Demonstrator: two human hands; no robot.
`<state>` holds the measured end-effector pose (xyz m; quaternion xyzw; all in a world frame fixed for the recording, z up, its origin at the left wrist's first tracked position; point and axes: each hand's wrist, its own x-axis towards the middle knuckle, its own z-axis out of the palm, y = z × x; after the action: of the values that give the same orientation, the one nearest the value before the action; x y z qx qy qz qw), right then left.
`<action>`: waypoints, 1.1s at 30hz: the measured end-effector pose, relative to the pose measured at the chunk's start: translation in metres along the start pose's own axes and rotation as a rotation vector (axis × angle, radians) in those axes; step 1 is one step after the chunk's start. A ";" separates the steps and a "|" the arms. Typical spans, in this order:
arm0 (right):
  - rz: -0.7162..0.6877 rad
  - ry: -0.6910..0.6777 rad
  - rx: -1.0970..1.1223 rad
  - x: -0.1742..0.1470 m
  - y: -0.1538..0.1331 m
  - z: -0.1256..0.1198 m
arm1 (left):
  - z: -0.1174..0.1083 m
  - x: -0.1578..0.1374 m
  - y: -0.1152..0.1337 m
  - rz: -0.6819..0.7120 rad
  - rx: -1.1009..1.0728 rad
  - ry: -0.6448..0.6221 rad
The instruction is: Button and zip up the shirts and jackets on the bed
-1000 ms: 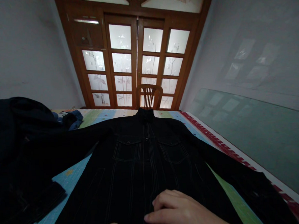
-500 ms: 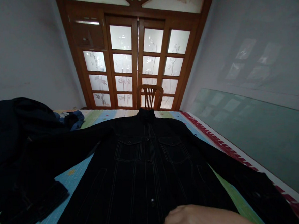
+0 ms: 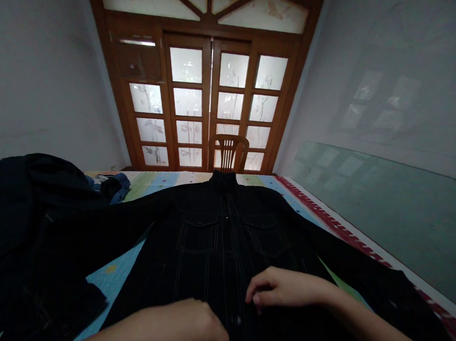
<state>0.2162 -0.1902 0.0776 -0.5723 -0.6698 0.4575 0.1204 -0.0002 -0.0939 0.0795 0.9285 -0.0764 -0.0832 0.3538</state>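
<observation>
handling the jacket (image 3: pixel 197 267) neatly is calling for light, even pressure, with the right hand (image 3: pixel 276 289) curling loose fingers (image 3: pixel 257 283), seemingly grasping nothing; the left hand's (image 3: pixel 201 324) grip i cannot tell.

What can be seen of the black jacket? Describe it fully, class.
The black jacket looks like denim with pale stitching, a collar, two flapped chest pockets and front buttons. It lies front up on the striped cloth, collar toward the chair, sleeves spread outward. The left hand and right hand are over its front; touch is unclear.
</observation>
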 end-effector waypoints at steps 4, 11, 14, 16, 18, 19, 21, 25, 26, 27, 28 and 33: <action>0.099 0.240 -0.136 0.037 0.014 -0.034 | -0.051 0.033 -0.023 -0.228 -0.483 -0.008; 0.331 0.717 -0.351 0.118 0.038 -0.098 | -0.106 0.108 -0.095 -0.560 0.058 0.293; 0.433 0.848 -0.365 0.149 0.045 -0.109 | -0.114 0.128 -0.126 -0.682 0.186 0.406; 0.476 0.919 -0.360 0.167 0.048 -0.110 | -0.115 0.137 -0.141 -0.748 0.240 0.482; 0.505 0.996 -0.345 0.182 0.051 -0.111 | -0.114 0.144 -0.153 -0.797 0.265 0.557; 0.516 1.036 -0.330 0.187 0.053 -0.111 | -0.113 0.148 -0.157 -0.819 0.270 0.593; 0.528 1.111 -0.276 0.194 0.061 -0.113 | -0.111 0.155 -0.165 -0.858 0.272 0.662; 0.489 1.204 -0.090 0.195 0.086 -0.121 | -0.110 0.168 -0.177 -0.902 0.270 0.766; 0.465 1.219 -0.036 0.194 0.093 -0.123 | -0.110 0.172 -0.179 -0.906 0.266 0.787; 0.435 1.235 0.015 0.194 0.099 -0.125 | -0.110 0.175 -0.181 -0.911 0.261 0.807; 0.399 1.252 0.060 0.193 0.104 -0.126 | -0.111 0.178 -0.183 -0.917 0.252 0.827; 0.202 1.349 0.183 0.195 0.114 -0.127 | -0.114 0.189 -0.190 -0.949 0.152 0.919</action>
<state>0.3164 0.0330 -0.0086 -0.7793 -0.3503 0.0648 0.5155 0.2241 0.0819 0.0174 0.8249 0.4934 0.1799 0.2091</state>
